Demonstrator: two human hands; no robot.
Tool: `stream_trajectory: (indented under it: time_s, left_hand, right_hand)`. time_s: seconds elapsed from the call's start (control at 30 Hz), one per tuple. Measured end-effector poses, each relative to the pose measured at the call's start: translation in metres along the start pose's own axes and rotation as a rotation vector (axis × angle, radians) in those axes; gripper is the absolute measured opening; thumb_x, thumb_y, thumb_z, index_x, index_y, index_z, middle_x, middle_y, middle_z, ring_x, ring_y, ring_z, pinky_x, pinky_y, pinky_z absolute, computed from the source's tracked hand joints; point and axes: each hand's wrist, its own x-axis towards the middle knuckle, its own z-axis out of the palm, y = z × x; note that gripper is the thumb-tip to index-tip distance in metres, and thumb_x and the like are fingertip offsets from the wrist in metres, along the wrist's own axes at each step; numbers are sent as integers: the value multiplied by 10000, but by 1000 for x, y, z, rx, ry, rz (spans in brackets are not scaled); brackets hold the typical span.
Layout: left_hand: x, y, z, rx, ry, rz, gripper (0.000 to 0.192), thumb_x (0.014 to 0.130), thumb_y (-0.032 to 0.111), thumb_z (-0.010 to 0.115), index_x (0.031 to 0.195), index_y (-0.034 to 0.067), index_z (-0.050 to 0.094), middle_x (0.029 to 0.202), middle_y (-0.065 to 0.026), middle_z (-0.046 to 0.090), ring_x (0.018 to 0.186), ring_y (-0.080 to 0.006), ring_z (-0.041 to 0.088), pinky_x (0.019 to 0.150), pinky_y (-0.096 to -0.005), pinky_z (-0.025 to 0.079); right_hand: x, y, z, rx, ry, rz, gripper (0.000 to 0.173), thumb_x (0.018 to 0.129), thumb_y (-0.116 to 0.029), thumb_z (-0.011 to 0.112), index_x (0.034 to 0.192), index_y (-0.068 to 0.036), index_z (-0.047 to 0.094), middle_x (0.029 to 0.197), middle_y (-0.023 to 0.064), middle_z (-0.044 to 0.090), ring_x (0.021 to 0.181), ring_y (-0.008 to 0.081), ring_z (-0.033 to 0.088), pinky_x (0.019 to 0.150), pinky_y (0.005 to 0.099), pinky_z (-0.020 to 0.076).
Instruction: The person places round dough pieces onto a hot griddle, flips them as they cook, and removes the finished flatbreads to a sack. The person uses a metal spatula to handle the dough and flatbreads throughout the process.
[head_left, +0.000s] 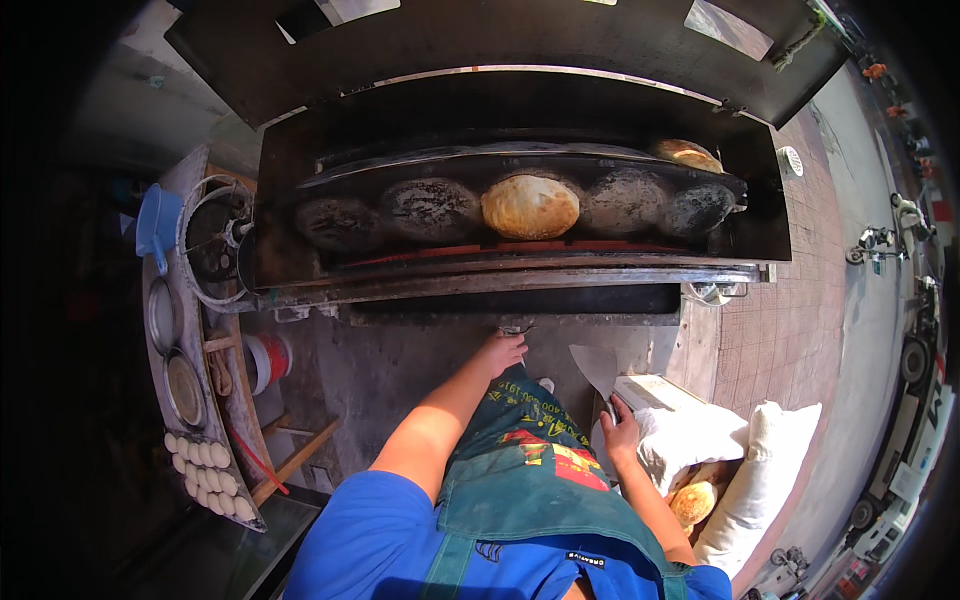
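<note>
My left hand (508, 352) is on a small metal handle at the front of the tray below the oven, its fingers closed round it. In my right hand (620, 431) is the handle of a wide metal scraper (596, 369), its blade angled up and left. Ahead, the wide black metal oven (517, 277) stands with its lid (510, 37) raised. One puffed, browned flatbread (530, 207) lies at the centre of its plate, among several dark round spots. Another browned flatbread (688, 155) rests at the back right of the oven.
At left, a floury bench holds a blue plastic dipper (158, 221), round metal pans (184, 388) and several dough pieces (206, 474). A red and white bucket (270, 362) stands below. At lower right, baked flatbreads (694, 502) lie among white cloths (757, 480). A paved street adjoins.
</note>
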Motion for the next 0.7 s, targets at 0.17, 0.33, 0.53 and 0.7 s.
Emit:
stream_trajectory:
  time_s: [0.17, 0.33, 0.53, 0.7]
  left_hand:
    - [-84, 39, 43, 711, -412, 36, 378, 866, 290, 477, 1164, 58, 452, 1048, -54, 566, 994, -150, 504, 872, -355, 367]
    - [-167, 141, 112, 698, -550, 686, 201, 849, 185, 508, 933, 13, 568, 881, -49, 580, 825, -116, 540, 755, -249, 428]
    - [-138, 279, 146, 1303, 319, 1107, 269, 793, 311, 538, 840, 46, 549, 852, -109, 534, 846, -238, 523, 747, -333, 417]
    - [-90, 325, 142, 1498, 510, 1197, 253, 788, 332, 536, 832, 87, 584, 865, -93, 563, 864, -255, 510, 769, -354, 377]
  right_hand:
    - [-13, -85, -47, 100, 59, -664, 352, 714, -56, 617, 1059, -18, 555, 967, 134, 594, 863, 183, 581, 767, 257, 439]
    - [61, -215, -92, 168, 118, -596, 318, 729, -80, 608, 1038, -16, 570, 889, 135, 617, 808, 157, 591, 729, 244, 444]
    - [119, -292, -77, -369, -107, -527, 282, 693, -157, 602, 936, -14, 619, 886, 163, 621, 864, 236, 603, 774, 295, 455]
    - [148, -342, 12, -319, 28, -670, 252, 751, -193, 600, 963, -62, 566, 799, 159, 612, 769, 303, 593, 691, 357, 465]
